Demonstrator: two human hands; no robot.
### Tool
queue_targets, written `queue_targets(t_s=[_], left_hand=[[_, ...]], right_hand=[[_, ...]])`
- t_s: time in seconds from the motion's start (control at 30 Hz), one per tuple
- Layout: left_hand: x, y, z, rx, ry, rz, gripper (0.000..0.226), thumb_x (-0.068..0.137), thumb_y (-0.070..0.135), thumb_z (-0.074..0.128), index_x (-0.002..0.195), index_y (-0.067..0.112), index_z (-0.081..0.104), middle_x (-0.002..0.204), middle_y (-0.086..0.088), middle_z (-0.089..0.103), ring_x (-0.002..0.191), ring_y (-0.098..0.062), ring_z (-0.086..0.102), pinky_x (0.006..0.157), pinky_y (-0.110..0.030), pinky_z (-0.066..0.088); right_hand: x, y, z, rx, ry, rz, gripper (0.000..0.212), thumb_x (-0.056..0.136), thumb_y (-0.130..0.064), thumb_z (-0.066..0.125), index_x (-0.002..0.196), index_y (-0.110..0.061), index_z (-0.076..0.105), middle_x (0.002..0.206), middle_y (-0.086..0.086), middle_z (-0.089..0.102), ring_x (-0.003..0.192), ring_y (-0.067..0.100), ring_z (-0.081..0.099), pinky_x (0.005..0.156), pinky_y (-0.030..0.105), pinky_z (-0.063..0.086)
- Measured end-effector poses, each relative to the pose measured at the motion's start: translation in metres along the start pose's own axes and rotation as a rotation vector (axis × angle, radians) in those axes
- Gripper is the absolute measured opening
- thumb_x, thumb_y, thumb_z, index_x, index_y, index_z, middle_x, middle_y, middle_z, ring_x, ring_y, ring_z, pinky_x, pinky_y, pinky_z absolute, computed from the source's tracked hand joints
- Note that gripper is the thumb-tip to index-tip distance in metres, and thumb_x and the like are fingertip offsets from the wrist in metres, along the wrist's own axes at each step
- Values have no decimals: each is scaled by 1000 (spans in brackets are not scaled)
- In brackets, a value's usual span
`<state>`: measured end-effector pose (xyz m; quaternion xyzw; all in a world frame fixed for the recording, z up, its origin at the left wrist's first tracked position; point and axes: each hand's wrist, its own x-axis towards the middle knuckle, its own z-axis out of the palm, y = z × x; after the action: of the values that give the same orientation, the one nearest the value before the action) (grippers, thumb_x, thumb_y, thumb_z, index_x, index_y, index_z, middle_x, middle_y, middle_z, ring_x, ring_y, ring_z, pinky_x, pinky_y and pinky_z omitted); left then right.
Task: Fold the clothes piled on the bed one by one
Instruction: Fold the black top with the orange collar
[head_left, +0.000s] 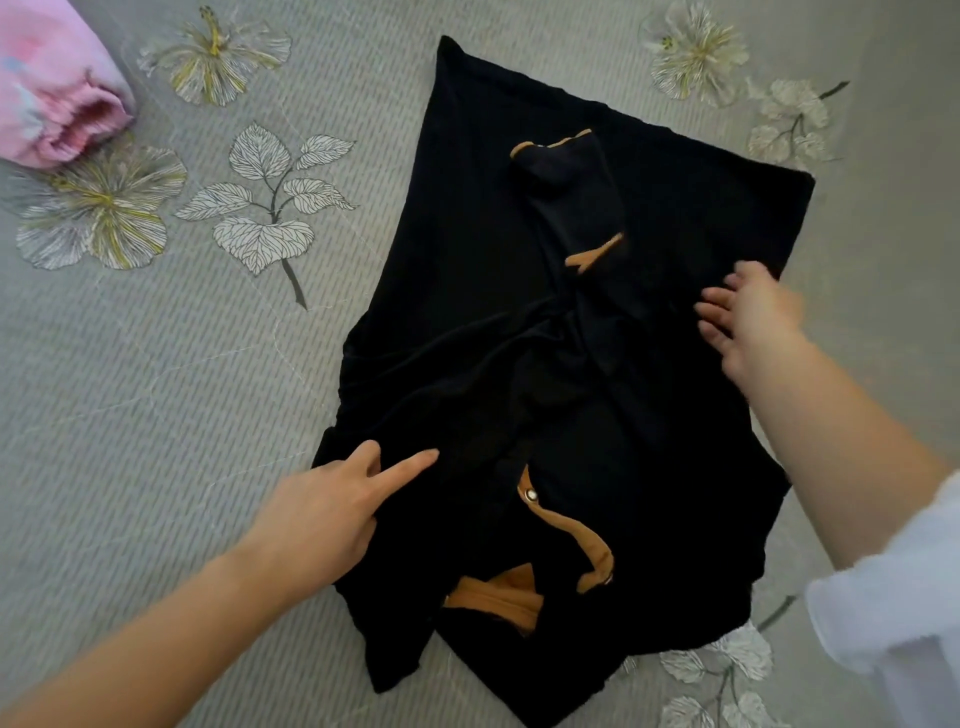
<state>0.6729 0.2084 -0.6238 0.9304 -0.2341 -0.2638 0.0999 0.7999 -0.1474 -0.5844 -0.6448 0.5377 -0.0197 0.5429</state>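
The black jacket (649, 415) lies flat on the bed (208, 389), collar at six o'clock. The left hand (322, 514) rests straight-fingered on its seven o'clock edge; the right hand (753, 322) spreads at three o'clock. Smoothing the bunched middle outward first should keep the next fold crisp.

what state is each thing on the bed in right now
black garment with tan trim: spread out on the bed, creased in the middle
pink bunched fabric: lying apart at the far left
left hand: resting on the garment's left edge, forefinger straight
right hand: fingers spread, resting on the garment's right side
grey flowered bedspread: lying flat
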Motion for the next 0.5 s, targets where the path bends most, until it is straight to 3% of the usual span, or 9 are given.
queue_targets(t_s=[0.07,0.13,0.2,0.23,0.3,0.37,0.5], left_hand=[[0,2,1,5,-4,-18,83,92,28,44,137,54,-22,96,13,31,55,-2,40,41,-14,31],[3,4,2,19,-3,-32,88,91,26,44,135,56,-26,93,13,30,52,-2,39,39,-15,31],[8,7,4,25,3,-41,93,91,26,45,131,56,-33,91,11,31,51,-3,41,39,-15,33],[10,8,4,24,6,-48,94,90,26,45,130,56,-35,89,11,31,51,-3,42,40,-15,34],[15,12,4,27,-1,-63,97,89,25,46,131,56,-36,85,10,31,51,-4,44,41,-16,37],[19,14,5,28,0,-81,101,87,23,49,131,56,-36,82,9,30,50,-5,44,42,-17,38],[20,15,5,35,-7,-95,103,87,23,51,131,55,-37,81,8,29,48,-5,44,41,-16,34]], right_hand=[[-6,14,9,-143,31,-266,16,91,-33,54,93,-17,53,83,-3,56,66,9,55,61,24,48],[-22,24,18,-348,69,-697,22,85,-33,61,96,-16,53,92,-3,50,75,8,48,71,22,43],[-38,35,30,-524,-42,-1019,27,83,-31,64,100,-14,53,98,-3,44,79,6,44,70,20,37],[-42,41,36,-653,-117,-1082,29,84,-31,65,103,-13,53,101,-3,44,81,7,45,70,22,37],[-38,50,43,-936,-163,-1026,40,87,-34,65,117,-10,51,112,3,49,96,16,51,75,27,43],[-31,46,44,-983,-118,-851,38,91,-30,62,120,-7,53,119,10,54,107,25,53,83,32,43],[-22,10,40,-508,-110,-665,13,88,-17,59,87,-15,72,88,5,69,82,14,60,76,28,46]])
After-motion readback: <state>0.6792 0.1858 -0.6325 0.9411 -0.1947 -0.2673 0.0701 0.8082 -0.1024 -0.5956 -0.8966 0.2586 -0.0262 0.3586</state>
